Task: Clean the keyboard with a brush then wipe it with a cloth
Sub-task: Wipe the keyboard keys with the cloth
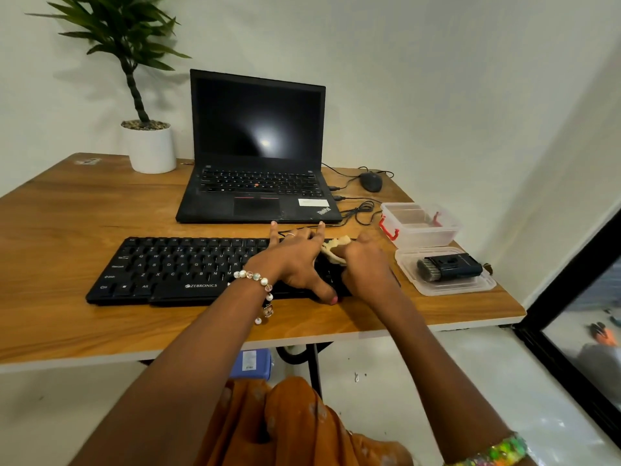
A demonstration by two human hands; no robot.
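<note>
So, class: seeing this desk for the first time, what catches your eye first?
Two hands meet over the right end of the black keyboard: the left hand steadies it, the right hand grips a pale cloth. Behind stands an open laptop with a dark screen.

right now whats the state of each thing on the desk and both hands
laptop: lid open, screen dark
keyboard: flat on the table
left hand: fingers spread, pressing on the keyboard
right hand: gripping the cloth on the keyboard's right end
brush: lying in the lid
plastic box: open
mouse: untouched
</note>
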